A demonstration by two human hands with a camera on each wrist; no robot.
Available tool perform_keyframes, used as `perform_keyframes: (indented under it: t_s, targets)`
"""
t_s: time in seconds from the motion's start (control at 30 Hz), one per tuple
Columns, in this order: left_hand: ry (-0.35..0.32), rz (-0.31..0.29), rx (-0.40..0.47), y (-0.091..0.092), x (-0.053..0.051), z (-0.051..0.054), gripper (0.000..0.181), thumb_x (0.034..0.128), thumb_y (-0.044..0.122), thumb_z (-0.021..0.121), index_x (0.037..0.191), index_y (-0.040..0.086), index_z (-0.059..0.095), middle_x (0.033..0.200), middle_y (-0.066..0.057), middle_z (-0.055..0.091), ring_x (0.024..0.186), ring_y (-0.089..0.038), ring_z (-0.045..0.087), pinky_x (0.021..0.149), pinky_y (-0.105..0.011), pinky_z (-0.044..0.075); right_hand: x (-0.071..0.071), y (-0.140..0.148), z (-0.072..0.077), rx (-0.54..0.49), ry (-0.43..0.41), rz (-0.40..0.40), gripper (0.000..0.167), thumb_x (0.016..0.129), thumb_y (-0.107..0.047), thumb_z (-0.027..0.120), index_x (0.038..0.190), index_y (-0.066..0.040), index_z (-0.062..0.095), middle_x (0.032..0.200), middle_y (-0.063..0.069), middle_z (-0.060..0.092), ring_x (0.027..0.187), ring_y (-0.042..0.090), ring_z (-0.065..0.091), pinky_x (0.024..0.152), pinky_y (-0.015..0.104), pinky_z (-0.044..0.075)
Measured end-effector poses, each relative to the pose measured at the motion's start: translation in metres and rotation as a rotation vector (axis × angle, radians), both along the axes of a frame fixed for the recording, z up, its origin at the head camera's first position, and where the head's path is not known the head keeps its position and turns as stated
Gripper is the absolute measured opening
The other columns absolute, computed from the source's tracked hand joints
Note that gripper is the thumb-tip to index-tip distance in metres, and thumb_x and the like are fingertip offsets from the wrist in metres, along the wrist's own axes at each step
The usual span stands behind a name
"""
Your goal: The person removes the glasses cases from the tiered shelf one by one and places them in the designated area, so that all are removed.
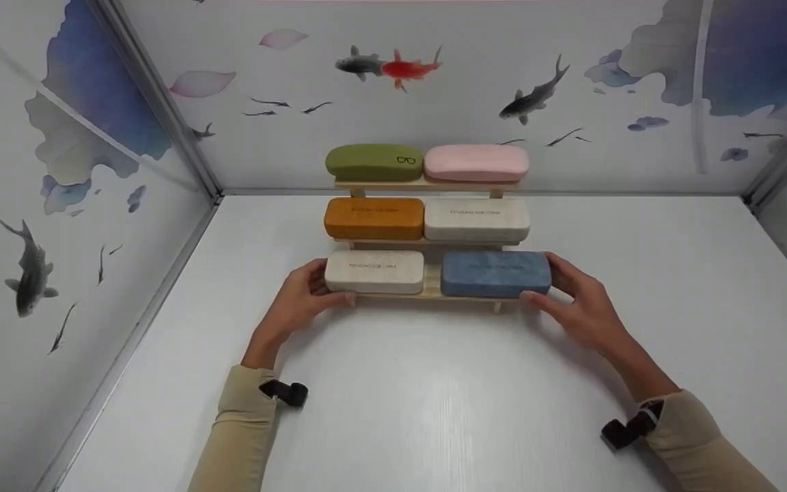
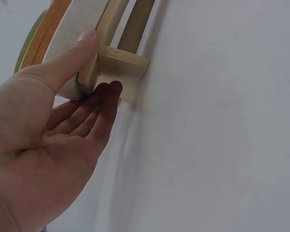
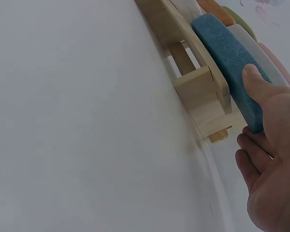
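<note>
Glasses cases stand in pairs on a three-tier wooden rack (image 1: 432,290). On the bottom tier, the left hand (image 1: 298,301) is at the outer end of a cream case (image 1: 374,271), its thumb along the front edge and its fingers behind the end. A blue case (image 1: 496,273) lies to the right, a gap between the two. The right hand (image 1: 581,307) holds its outer end, thumb on the front, as the right wrist view shows on the blue case (image 3: 232,63). In the left wrist view the left hand's (image 2: 53,140) fingers reach beside the rack's end (image 2: 123,65).
The middle tier bears an orange case (image 1: 374,219) and a white case (image 1: 477,219); on top are a green case (image 1: 373,162) and a pink case (image 1: 477,162). Behind the rack rises a wall (image 1: 277,150) painted with fish. Another wall (image 1: 113,273) stands at the left.
</note>
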State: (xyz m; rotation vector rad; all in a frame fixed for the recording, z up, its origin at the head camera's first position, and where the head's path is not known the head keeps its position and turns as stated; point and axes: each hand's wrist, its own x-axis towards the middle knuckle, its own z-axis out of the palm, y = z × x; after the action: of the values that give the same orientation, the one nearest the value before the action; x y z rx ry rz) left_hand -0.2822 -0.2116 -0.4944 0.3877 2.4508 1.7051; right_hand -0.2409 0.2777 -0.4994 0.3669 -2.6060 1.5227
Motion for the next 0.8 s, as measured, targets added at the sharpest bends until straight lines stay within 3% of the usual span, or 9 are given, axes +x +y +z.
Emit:
perform_keyframes:
  t_s: [0.27,0.5,0.7,0.8]
  targets:
    - [0.014,-0.002,-0.003,0.001,-0.002,-0.003,0.082,0.0882,0.027,0.093,0.157,0.009,0.052,0.149,-0.006,0.064,0.138,-0.021,0.065,0.116,-0.034,0.054,0.007,0.016,0.001,0.034,0.021,-0.016,0.086,0.100,-0.037,0.080,0.168,-0.006,0.037,0.159,0.011,0.059,0.146,0.035,0.058,0.105,0.007,0.048]
    - [0.000,0.008,-0.027,0.002,-0.001,-0.002,0.083,0.0892,0.028,0.093,0.158,0.009,0.051,0.150,-0.007,0.064,0.138,-0.023,0.065,0.116,-0.036,0.054,0.013,0.035,0.003,0.055,0.026,-0.044,0.084,0.100,-0.035,0.080,0.168,-0.008,0.038,0.157,0.012,0.062,0.137,0.003,0.060,0.103,0.006,0.048]
    - [0.004,0.010,-0.029,0.002,-0.001,-0.002,0.084,0.0891,0.026,0.093,0.159,0.008,0.050,0.151,-0.010,0.063,0.139,-0.025,0.064,0.116,-0.037,0.054,0.017,0.050,0.004,0.090,-0.016,-0.085,0.087,0.100,-0.039,0.080,0.170,-0.014,0.036,0.158,0.013,0.061,0.142,0.020,0.061,0.101,0.003,0.045]
    - [0.009,0.010,-0.033,0.001,-0.001,-0.004,0.084,0.0887,0.027,0.093,0.159,0.009,0.050,0.151,-0.010,0.063,0.139,-0.025,0.064,0.117,-0.037,0.054,0.018,0.056,0.004,0.080,-0.019,-0.089,0.088,0.099,-0.037,0.081,0.170,-0.013,0.035,0.158,0.016,0.060,0.140,0.008,0.061,0.101,0.003,0.046]
